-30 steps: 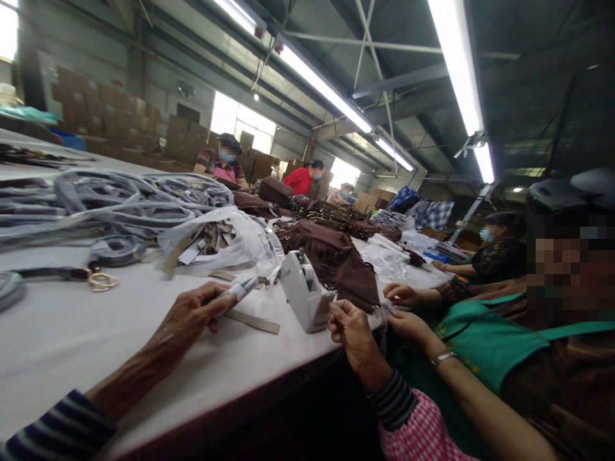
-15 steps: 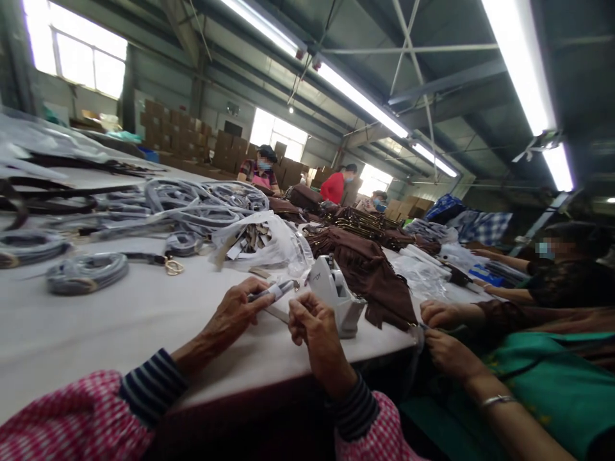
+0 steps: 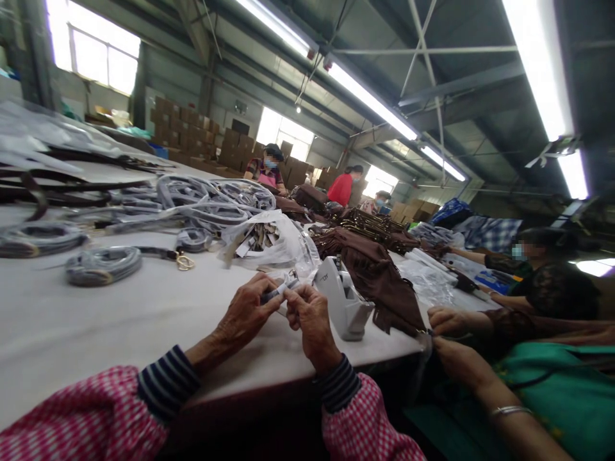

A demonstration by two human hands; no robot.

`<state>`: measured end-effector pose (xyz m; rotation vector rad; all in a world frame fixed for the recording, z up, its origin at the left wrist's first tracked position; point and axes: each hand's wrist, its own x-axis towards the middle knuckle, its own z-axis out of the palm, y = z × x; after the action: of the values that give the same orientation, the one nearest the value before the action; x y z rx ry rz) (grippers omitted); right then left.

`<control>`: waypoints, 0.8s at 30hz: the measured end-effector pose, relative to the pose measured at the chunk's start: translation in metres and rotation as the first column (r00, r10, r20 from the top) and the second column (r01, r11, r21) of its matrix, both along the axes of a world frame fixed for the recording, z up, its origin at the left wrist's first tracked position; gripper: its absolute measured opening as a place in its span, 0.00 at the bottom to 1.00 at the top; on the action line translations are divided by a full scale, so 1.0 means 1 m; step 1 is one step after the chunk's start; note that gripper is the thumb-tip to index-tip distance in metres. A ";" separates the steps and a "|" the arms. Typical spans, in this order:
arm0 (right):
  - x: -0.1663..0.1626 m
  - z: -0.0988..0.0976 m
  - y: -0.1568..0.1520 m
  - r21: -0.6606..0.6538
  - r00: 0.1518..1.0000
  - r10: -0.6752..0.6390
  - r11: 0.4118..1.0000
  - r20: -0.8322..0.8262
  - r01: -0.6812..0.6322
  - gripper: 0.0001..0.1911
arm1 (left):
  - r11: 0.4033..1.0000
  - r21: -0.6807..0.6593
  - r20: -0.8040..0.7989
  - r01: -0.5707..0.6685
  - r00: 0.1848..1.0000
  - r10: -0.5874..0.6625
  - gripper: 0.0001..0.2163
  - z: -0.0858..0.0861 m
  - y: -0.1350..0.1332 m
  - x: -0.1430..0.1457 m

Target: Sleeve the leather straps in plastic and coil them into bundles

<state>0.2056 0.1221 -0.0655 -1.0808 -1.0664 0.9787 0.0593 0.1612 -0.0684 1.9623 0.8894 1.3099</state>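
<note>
A grey, plastic-wrapped strap (image 3: 275, 294) with a small metal fitting at its end is gripped between the thumb and fingers of my left hand (image 3: 243, 314). My right hand (image 3: 310, 320) pinches at the right side of that same strap end, its fingertips close to my left thumb; exactly what lies between them is partly hidden. Just right of my right hand stands a white tape dispenser (image 3: 337, 299). Behind my hands, an open clear bag (image 3: 266, 240) holds many small tags or strips. A coiled wrapped strap (image 3: 103, 266) with a gold clasp (image 3: 184, 261) lies to the left.
More coiled straps (image 3: 211, 198) and dark brown straps (image 3: 36, 192) cover the table's left and back. Brown bags (image 3: 375, 269) are heaped beyond the dispenser. At right, a co-worker's hands (image 3: 456, 352) work near the table edge. Clear plastic bags (image 3: 427, 282) lie farther back.
My right hand has moved in closer to my left, with its fingertips now at the strap end. The view has shifted slightly, moving the scene rightward.
</note>
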 end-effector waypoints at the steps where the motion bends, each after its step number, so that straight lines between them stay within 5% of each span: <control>1: 0.001 0.000 0.000 -0.002 1.000 0.009 1.000 0.001 -0.009 0.19 | 1.000 -0.009 -0.002 0.006 1.000 -0.006 0.12 0.000 -0.001 -0.001; 12: -0.010 -0.014 0.011 0.085 0.992 -0.071 0.993 -0.108 0.080 0.24 | 0.888 -0.413 0.270 0.204 0.958 -0.094 0.18 0.006 -0.006 -0.007; 18: -0.006 -0.018 0.012 0.077 0.979 0.111 0.992 -0.170 -0.100 0.23 | 0.747 -0.548 0.439 0.376 0.890 -0.127 0.16 0.008 -0.007 -0.011; 21: 0.001 -0.019 0.009 0.060 0.986 0.152 0.987 -0.074 -0.147 0.20 | 0.734 -0.557 0.457 0.389 0.881 -0.121 0.16 0.010 -0.006 -0.012; 24: 0.009 -0.015 0.002 0.147 0.981 -0.028 0.989 0.193 -0.001 0.13 | 0.745 -0.559 0.431 0.365 0.895 -0.115 0.16 0.010 -0.005 -0.011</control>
<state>0.2150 0.1245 -0.0805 -1.0769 -1.2684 0.7816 0.0479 0.1566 -0.0586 1.1973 0.7201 0.9987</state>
